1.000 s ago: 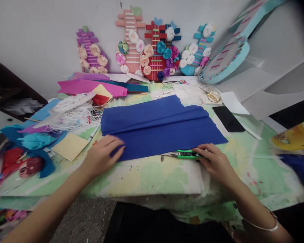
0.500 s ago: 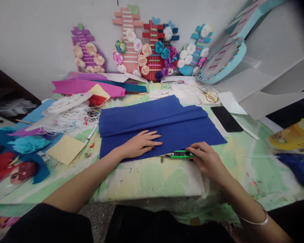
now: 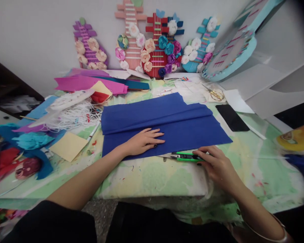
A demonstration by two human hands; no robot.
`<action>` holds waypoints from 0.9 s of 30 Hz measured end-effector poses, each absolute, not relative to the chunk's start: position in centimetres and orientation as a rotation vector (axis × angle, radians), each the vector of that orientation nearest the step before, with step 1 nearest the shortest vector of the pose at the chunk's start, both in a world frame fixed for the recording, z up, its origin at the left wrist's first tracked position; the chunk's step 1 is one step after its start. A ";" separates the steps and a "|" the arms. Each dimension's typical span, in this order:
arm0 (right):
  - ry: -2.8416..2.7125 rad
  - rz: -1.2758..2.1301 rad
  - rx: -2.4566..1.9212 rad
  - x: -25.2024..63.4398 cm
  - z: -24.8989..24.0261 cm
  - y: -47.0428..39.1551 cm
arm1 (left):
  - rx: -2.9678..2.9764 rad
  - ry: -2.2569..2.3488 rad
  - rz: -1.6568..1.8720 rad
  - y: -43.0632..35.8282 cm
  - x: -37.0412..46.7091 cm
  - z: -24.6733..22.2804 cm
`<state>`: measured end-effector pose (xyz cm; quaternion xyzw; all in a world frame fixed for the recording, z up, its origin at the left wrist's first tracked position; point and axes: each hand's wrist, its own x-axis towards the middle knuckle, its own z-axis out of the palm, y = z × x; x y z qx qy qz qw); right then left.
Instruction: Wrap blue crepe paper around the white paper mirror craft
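Observation:
A dark blue sheet [image 3: 152, 116], which looks like crepe paper, lies folded over itself on the table in front of me. My left hand [image 3: 144, 141] rests flat on its lower part, fingers spread and pointing right. Beside the sheet's near edge, my right hand [image 3: 215, 161] grips a green utility knife [image 3: 184, 156] between thumb and fingers. The knife lies almost level, its pointed end toward the left and close to the paper's edge. Whether the blade touches the sheet I cannot tell.
Right of the sheet lie a black phone [image 3: 232, 117] and gold-handled scissors [image 3: 215, 93]. White strings [image 3: 71, 113], a yellow square of paper [image 3: 69, 146] and blue scraps [image 3: 32, 139] crowd the left. Several flower-decorated instrument shapes [image 3: 157, 50] lean against the wall.
The whole view has shifted slightly, moving things a little rightward. My left hand stays flat on the blue sheet, and my right hand still holds the knife along the near edge.

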<state>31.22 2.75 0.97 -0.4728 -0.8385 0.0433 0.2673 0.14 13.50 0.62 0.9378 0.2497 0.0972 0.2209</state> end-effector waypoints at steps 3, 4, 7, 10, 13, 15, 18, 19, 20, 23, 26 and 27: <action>-2.264 0.126 -1.277 30.9 0.9 3.0 | 2.564 0.700 0.262 13.6 0.2 0.7; -2.266 0.137 -1.281 30.6 0.9 3.1 | 2.557 0.699 0.262 13.6 0.2 0.8; -2.278 0.151 -1.295 29.6 1.0 3.5 | 2.548 0.684 0.266 13.6 0.2 0.8; -2.295 0.131 -1.298 28.5 1.1 3.7 | 2.556 0.678 0.268 13.7 0.2 0.7; -2.294 0.131 -1.289 28.0 1.1 3.7 | 2.563 0.685 0.274 13.7 0.2 0.6; -2.287 0.142 -1.283 28.3 1.0 3.5 | 2.558 0.690 0.277 13.7 0.2 0.5; -2.284 0.149 -1.282 29.2 1.1 3.1 | 2.550 0.690 0.283 13.7 0.2 0.5; -2.285 0.149 -1.283 29.4 1.1 3.0 | 2.548 0.689 0.284 13.7 0.2 0.5; -2.286 0.148 -1.286 29.7 1.1 2.9 | 2.545 0.688 0.284 13.7 0.2 0.5; -2.289 0.153 -1.298 29.8 1.1 2.9 | 2.535 0.693 0.276 13.7 0.2 0.6; -2.298 0.163 -1.293 29.1 1.1 3.1 | 2.530 0.694 0.272 13.7 0.2 0.6; -2.301 0.160 -1.290 28.8 1.2 3.2 | 2.530 0.693 0.272 13.7 0.2 0.6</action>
